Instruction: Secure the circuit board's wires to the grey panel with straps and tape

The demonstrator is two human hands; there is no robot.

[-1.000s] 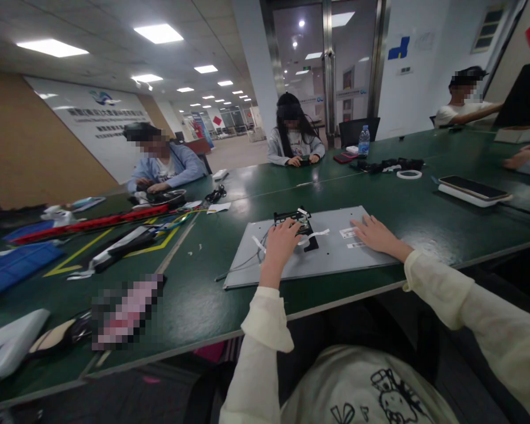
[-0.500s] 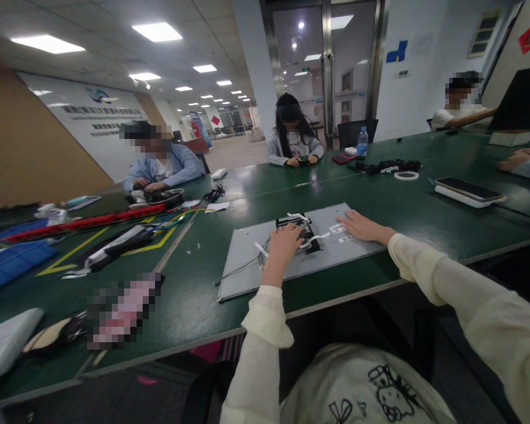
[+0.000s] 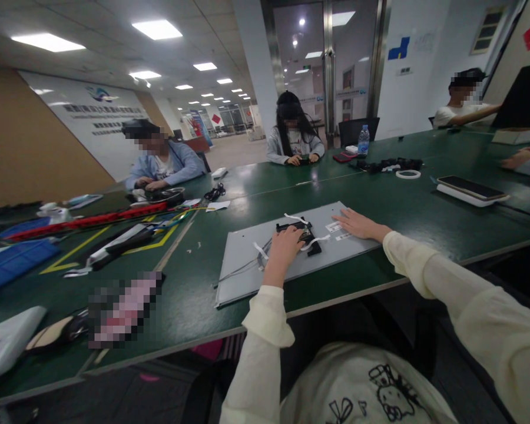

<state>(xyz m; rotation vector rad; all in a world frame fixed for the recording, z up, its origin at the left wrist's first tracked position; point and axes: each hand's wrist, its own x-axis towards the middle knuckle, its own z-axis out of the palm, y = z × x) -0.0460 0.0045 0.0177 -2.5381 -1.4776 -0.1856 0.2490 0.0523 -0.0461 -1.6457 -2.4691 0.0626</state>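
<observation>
A grey flat panel (image 3: pixel 242 265) lies on the green table (image 3: pixel 194 306) in front of me. In its middle sits a small black part (image 3: pixel 307 237) with white tape strips (image 3: pixel 314 239) and thin cables running left. My left hand (image 3: pixel 285 248) rests on the panel at the black part, fingers curled over it. My right hand (image 3: pixel 357 224) lies flat on the panel's far right corner, fingers stretched out, beside small white labels (image 3: pixel 333 227).
Three people sit at the table's far side, and another person's hand (image 3: pixel 519 159) shows at far right. A phone on a white box (image 3: pixel 470 191), a tape ring (image 3: pixel 408 174), a water bottle (image 3: pixel 363 140), a red bar (image 3: pixel 88 222) and blue trays (image 3: pixel 13 262) lie around.
The panel has turned and slid a little to the left under my hands. My right hand has moved left and away with its corner. My left hand stays at the black part.
</observation>
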